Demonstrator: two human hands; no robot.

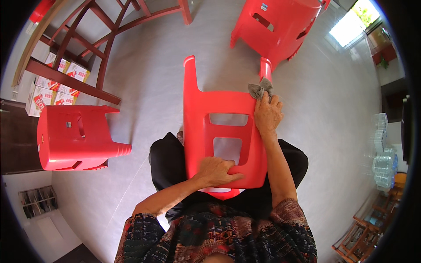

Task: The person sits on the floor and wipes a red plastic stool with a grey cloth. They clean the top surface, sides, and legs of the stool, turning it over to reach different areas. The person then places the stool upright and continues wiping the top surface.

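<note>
A red plastic stool lies tipped over across my lap, its legs pointing away from me. My left hand grips the stool near its close end, with the fingers hooked at the edge of an opening. A grey cloth is bunched in my right hand, which presses it against the stool's right leg. My right fingers are closed around the cloth, so part of it is hidden.
Another red stool lies on its side at left; a further red stool is at the far right. Dark red wooden frames and stacked cartons are at upper left. Bottle packs and wooden furniture line the right.
</note>
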